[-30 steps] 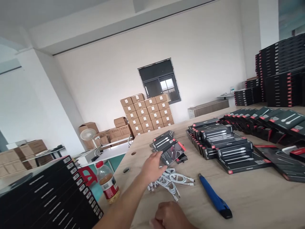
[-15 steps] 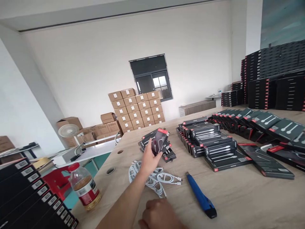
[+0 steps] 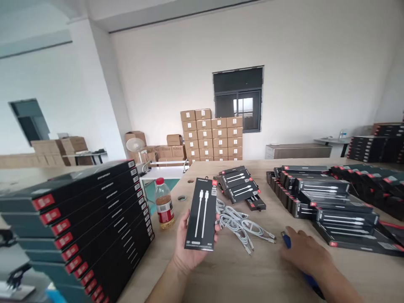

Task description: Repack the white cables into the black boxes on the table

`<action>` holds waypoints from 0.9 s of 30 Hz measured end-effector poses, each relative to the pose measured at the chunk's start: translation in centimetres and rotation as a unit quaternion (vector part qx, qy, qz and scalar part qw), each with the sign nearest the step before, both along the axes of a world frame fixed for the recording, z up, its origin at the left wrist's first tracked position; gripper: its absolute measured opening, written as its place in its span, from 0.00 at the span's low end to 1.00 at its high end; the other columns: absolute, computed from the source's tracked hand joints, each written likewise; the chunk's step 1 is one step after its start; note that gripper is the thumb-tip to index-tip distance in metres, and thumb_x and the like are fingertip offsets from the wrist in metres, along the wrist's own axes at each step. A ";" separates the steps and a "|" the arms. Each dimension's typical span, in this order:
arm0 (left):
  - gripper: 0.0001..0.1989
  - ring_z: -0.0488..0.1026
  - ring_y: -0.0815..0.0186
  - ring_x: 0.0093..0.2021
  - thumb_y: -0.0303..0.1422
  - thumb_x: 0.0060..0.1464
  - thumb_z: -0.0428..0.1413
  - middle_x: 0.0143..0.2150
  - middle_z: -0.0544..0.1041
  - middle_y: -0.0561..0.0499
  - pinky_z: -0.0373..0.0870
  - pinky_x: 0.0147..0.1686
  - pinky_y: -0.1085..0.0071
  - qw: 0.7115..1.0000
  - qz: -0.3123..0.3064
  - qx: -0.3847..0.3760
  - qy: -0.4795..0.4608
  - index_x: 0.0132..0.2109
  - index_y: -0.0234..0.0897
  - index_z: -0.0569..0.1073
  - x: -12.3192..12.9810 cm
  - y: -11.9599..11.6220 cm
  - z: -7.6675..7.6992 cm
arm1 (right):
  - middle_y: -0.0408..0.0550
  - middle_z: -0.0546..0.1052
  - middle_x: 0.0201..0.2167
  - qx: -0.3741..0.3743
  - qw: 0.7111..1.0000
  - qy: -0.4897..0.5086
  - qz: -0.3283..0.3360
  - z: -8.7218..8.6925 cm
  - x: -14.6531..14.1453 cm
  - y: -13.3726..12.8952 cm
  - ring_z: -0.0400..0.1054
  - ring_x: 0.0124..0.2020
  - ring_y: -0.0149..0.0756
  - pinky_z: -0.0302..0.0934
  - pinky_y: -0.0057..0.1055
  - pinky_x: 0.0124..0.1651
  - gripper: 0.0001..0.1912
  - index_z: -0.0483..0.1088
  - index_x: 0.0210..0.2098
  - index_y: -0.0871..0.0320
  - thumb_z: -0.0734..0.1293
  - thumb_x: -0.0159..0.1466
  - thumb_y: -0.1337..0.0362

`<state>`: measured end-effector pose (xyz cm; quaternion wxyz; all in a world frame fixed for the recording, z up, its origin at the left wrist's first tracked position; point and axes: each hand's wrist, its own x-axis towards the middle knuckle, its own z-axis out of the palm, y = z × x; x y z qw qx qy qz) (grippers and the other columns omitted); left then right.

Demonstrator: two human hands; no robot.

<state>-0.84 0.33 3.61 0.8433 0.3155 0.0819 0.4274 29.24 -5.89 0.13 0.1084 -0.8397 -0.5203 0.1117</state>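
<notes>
My left hand is closed around a black cable box, held up with its printed front, two white cables and a red corner, towards me. My right hand lies over a blue utility knife on the table, fingers curled down around its middle; only the knife's two ends show. Between the hands lie coiled white cables with their plugs pointing right. Just behind them is a small pile of similar black cable boxes.
A tall stack of black boxes stands at the left, beside a red-capped bottle. Rows of black cable boxes fill the table's right side. Holes pierce the tabletop near its left edge. Brown cartons are stacked by the wall.
My left hand has brought a cable box back from the pile towards me. My right hand has moved right onto the utility knife. The view has turned left.
</notes>
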 end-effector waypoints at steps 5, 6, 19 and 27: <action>0.22 0.75 0.65 0.31 0.43 0.51 0.60 0.39 0.79 0.42 0.71 0.27 0.73 0.997 0.035 -0.071 -0.012 0.46 0.29 0.75 0.0 0.4 -0.2 | 0.62 0.80 0.44 -0.041 0.999 -0.005 0.010 -1.6 1.7 0.5 0.75 0.48 0.57 0.65 0.44 0.45 0.13 0.75 0.38 0.59 0.63 0.56 0.63; 0.17 0.74 0.67 0.29 0.40 0.53 0.60 0.35 0.79 0.45 0.70 0.26 0.74 0.994 0.060 -0.092 0.012 0.44 0.31 0.75 0.1 0.5 -0.4 | 0.62 0.80 0.41 -0.033 0.999 -0.011 0.003 -1.6 1.7 0.7 0.75 0.46 0.57 0.65 0.43 0.43 0.11 0.75 0.35 0.59 0.63 0.57 0.63; 0.27 0.81 0.55 0.39 0.24 0.47 0.57 0.43 0.83 0.44 0.76 0.42 0.58 0.984 0.154 -0.091 0.016 0.57 0.36 0.71 -0.4 0.8 -0.8 | 0.57 0.73 0.55 0.439 0.853 0.242 0.147 -1.0 -6.7 0.3 0.71 0.51 0.47 0.67 0.38 0.53 0.31 0.68 0.60 0.56 0.65 0.64 0.44; 0.23 0.80 0.52 0.43 0.44 0.58 0.52 0.47 0.82 0.45 0.74 0.45 0.55 0.993 0.084 -0.086 -0.002 0.57 0.39 0.72 -0.1 0.5 -0.1 | 0.58 0.74 0.59 0.396 0.854 0.244 0.231 -1.7 -9.5 -0.4 0.68 0.60 0.47 0.64 0.40 0.61 0.28 0.64 0.63 0.56 0.63 0.68 0.51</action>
